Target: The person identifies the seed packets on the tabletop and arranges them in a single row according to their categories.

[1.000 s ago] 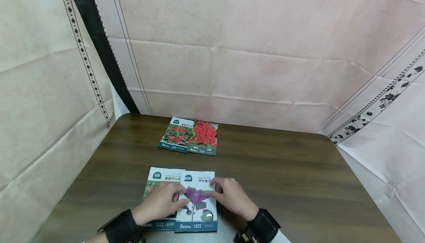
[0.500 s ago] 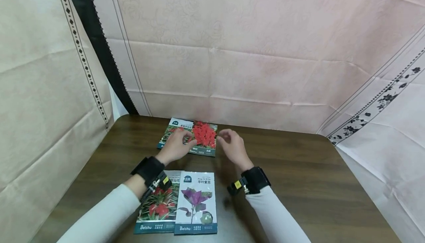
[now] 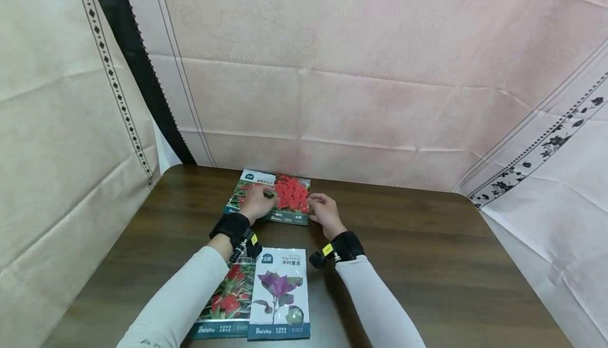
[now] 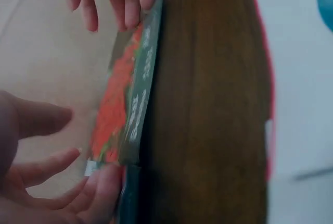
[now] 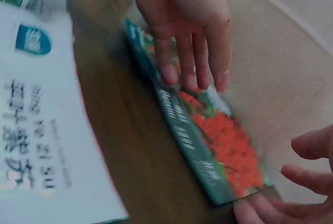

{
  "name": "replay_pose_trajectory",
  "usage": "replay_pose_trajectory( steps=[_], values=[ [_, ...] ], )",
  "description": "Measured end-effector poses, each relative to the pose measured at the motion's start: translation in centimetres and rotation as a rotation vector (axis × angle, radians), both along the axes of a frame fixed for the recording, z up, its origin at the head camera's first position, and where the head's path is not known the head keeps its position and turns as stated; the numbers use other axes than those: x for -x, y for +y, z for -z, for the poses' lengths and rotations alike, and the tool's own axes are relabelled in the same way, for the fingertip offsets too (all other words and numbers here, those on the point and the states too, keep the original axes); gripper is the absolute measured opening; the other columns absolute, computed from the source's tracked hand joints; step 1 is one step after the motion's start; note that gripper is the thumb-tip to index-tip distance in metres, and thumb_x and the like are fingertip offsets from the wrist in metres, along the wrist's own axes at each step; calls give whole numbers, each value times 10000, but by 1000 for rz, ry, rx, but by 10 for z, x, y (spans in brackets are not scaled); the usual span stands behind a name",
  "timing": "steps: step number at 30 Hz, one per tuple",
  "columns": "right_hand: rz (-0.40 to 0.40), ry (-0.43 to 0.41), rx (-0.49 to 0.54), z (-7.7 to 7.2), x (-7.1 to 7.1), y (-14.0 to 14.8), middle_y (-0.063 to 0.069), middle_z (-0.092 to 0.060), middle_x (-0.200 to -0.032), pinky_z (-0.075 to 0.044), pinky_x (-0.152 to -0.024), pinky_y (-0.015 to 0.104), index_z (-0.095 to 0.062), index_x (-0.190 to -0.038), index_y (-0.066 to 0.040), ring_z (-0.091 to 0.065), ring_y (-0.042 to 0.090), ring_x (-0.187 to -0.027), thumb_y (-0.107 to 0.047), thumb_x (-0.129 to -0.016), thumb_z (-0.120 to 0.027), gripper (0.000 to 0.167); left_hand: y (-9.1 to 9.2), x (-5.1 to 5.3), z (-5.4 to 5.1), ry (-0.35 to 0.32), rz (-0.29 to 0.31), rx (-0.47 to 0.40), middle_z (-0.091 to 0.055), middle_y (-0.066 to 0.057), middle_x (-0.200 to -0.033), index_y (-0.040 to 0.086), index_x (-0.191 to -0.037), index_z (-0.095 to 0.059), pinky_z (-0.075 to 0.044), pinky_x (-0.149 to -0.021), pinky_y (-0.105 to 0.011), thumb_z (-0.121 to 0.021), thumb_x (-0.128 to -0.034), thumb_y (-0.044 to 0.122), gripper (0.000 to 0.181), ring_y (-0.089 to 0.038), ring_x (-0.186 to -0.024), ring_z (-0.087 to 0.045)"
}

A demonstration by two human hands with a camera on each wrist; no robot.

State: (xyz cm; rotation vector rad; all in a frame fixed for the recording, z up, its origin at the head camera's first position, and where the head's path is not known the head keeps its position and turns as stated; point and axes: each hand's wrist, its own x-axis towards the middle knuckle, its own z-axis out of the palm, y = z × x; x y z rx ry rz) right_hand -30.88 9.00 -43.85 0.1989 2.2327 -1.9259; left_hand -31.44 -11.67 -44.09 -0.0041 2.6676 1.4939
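Packets (image 3: pixel 291 196) on table (image 3: pixel 427 263) (seemingly wood), cloth (image 3: pixel 342 84) behind

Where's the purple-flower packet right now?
Head view: the purple-flower packet lies on the table at the bottom, just left of centre, directly right of a red-flower packet and between the two white sleeves.

White rectangular packet (image 3: pixel 279 298): purple flower print, blue-teal bottom band; left of it, rectangular red-flowers-on-green packet (image 3: pixel 230 298), teal band; beyond it, rectangular dense-red-blossom packet (image 3: pixel 291 195), grey-green band; under it, brown wood-grain table (image 3: pixel 427 263); far behind it, pale pinkish cloth (image 3: pixel 342 105).
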Motion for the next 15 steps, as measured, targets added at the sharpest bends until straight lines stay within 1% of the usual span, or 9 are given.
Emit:
replay_pose_trajectory(
  steps=[3, 7, 10, 13, 15],
  values=[
    [-5, 6, 4, 8, -1, -3, 177, -582, -1264, -513, -959, 417, -586, -1251, -36, -585, 306, -1189, -164, -1002, -520, 288, 0, 1, 6, -5, -22, 9, -505, -169, -1369, 46, -1315, -545, -448, -930, -462, -641, -910, 109, 421, -353, -1205, -487],
    [4, 43, -36, 12, -2, -5, 181, -618, -1201, -536, -917, 393, -620, -1202, -24, -635, 294, -1117, -145, -992, -538, 256, 3, 0, 7, 14, -57, 32, -536, -173, -1321, 42, -1281, -561, -442, -802, -394, -668, -872, 57, 423, -343, -1089, -520],
    [13, 52, -66, 12, -3, -6, 169, -629, -1172, -548, -897, 381, -639, -1176, -32, -645, 282, -1078, -148, -982, -554, 241, 7, -2, 5, 42, -53, 100, -536, -195, -1304, 22, -1269, -562, -421, -744, -377, -687, -868, 98, 427, -333, -984, -526],
    [18, 48, -90, 11, -5, -7, 149, -635, -1156, -548, -888, 369, -654, -1158, -46, -635, 267, -1046, -164, -973, -573, 234, 12, -4, 4, 61, -44, 160, -541, -210, -1292, 12, -1256, -569, -429, -745, -383, -704, -866, 145, 433, -323, -931, -532],
    [24, 50, -99, 10, -6, -8, 141, -640, -1152, -535, -895, 370, -663, -1151, -43, -621, 261, -1037, -169, -970, -578, 237, 14, -5, 4, 62, -47, 182, -544, -203, -1301, 27, -1245, -581, -434, -765, -378, -715, -865, 177, 431, -302, -954, -526]
  ],
)
